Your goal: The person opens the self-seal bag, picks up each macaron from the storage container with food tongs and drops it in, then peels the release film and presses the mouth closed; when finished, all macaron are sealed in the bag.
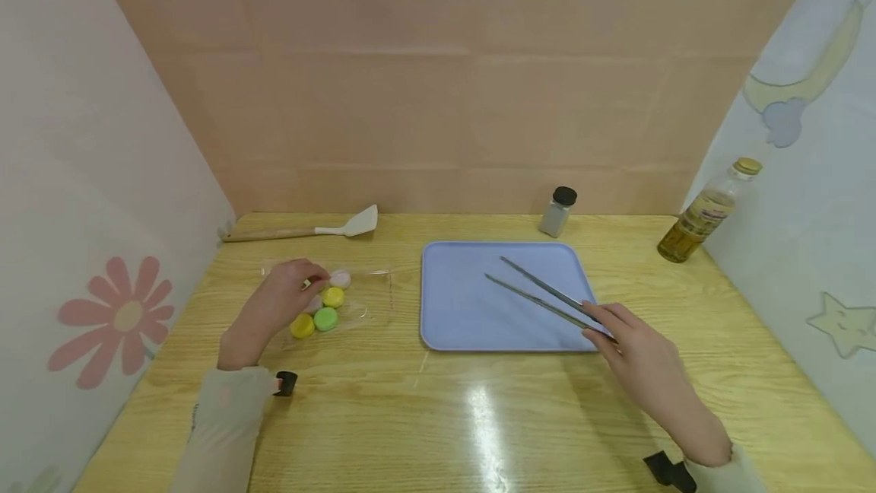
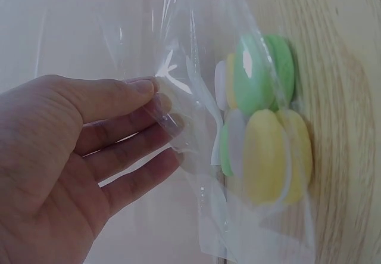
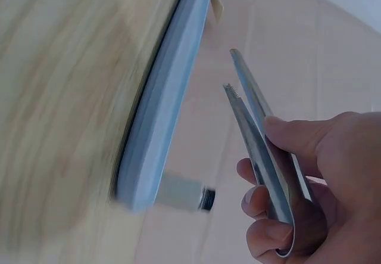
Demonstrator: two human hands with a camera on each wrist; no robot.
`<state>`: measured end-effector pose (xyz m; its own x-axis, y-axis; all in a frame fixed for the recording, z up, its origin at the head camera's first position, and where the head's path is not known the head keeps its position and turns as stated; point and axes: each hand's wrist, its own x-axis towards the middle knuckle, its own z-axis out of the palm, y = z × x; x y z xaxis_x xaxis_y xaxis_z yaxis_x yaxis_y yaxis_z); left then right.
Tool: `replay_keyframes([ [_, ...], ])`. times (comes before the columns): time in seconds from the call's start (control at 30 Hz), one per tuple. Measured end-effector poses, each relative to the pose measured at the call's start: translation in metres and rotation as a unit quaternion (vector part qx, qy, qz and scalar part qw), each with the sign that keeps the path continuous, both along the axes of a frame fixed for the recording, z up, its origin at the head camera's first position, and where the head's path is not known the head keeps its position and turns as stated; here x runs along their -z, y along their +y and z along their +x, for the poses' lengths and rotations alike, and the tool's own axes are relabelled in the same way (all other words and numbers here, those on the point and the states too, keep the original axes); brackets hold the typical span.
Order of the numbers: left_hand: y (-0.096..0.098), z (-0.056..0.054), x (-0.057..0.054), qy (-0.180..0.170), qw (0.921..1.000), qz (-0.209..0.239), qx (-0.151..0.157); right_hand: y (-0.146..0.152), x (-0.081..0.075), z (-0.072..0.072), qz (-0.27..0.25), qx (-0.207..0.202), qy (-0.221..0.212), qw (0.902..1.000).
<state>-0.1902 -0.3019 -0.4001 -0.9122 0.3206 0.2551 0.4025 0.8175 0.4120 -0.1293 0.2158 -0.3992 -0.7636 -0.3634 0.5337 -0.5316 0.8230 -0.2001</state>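
My left hand [image 1: 279,301] pinches the edge of a clear plastic bag [image 1: 376,295] between thumb and fingertips. Through the film, several macarons show: yellow [image 1: 303,326], green [image 1: 325,318] and pale lilac [image 1: 340,278]. In the left wrist view the bag's crinkled film [image 2: 196,91] rises from the table beside the green macaron [image 2: 253,76] and the yellow macaron [image 2: 265,157]. My right hand [image 1: 639,360] holds metal tongs [image 1: 547,299], fingers on one arm and thumb on the other. The tongs' tips stand apart above the blue tray [image 1: 452,326], with nothing between them.
A spatula [image 1: 287,233] with a wooden handle lies at the back left. Behind the tray stands a small jar [image 1: 556,215] with a black lid. An oil bottle [image 1: 705,215] stands at the back right, near the side wall.
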Motion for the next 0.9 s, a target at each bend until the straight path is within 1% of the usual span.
replay_keyframes([
  [0.1, 0.001, 0.000, 0.000, -0.005, 1.0000, 0.003, -0.002, 0.024, 0.002, 0.010, -0.002, 0.041, 0.001, 0.9992],
  [0.17, 0.001, 0.000, 0.000, -0.009, 0.9999, 0.005, -0.004, 0.039, 0.005, 0.014, -0.001, 0.073, -0.007, 0.9973],
  [0.27, 0.002, 0.000, 0.000, -0.012, 0.9999, 0.004, -0.003, 0.060, 0.008, 0.021, 0.003, 0.125, -0.040, 0.9913],
  [0.33, 0.002, 0.000, 0.000, -0.014, 0.9999, 0.002, -0.003, 0.072, 0.009, 0.025, 0.009, 0.160, -0.071, 0.9845],
  [0.4, 0.001, 0.000, 0.001, -0.016, 0.9999, 0.002, -0.003, 0.084, 0.010, 0.028, 0.015, 0.187, -0.103, 0.9769],
  [0.47, 0.000, 0.000, 0.003, -0.017, 0.9998, 0.004, -0.004, 0.094, 0.011, 0.029, 0.023, 0.205, -0.126, 0.9703],
  [0.53, 0.000, 0.000, 0.004, -0.016, 0.9998, 0.006, -0.004, 0.102, 0.012, 0.030, 0.026, 0.215, -0.137, 0.9668],
  [0.67, 0.000, -0.001, 0.004, -0.012, 0.9999, 0.005, -0.004, 0.115, 0.017, 0.030, 0.023, 0.220, -0.142, 0.9649],
  [0.9, 0.000, -0.001, 0.004, -0.017, 0.9998, 0.007, -0.007, 0.128, 0.020, 0.028, 0.021, 0.205, -0.178, 0.9623],
])
